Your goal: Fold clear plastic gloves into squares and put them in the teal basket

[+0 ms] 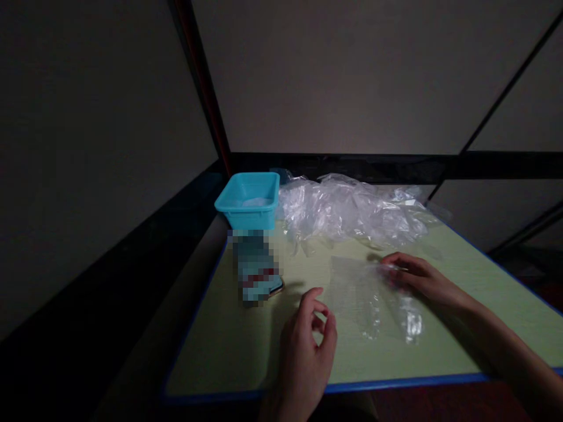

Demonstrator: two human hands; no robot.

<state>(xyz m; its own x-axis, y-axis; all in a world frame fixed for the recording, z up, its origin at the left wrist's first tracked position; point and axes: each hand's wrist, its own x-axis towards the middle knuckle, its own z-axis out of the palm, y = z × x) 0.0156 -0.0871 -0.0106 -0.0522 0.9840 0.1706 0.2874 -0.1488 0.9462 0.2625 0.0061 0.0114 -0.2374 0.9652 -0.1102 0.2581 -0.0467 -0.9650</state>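
Observation:
A clear plastic bag [360, 299] lies flat on the pale green table [220, 351], near its front. My right hand [411, 275] pinches the bag's right part between thumb and fingers. Just left of the bag, my left hand [310, 340] is held above the table near the front edge, its fingers curled but apart, with nothing visible between them. Past the bag, a large heap of crumpled clear plastic bags [347, 208] spreads over the back of the table.
At the back left corner stands a turquoise plastic basin [251, 220] with something pale inside. A phone [277, 287], mostly blurred out by pixels, lies in front of it. Walls [334, 76] rise behind and left of the table, which has a blue edge.

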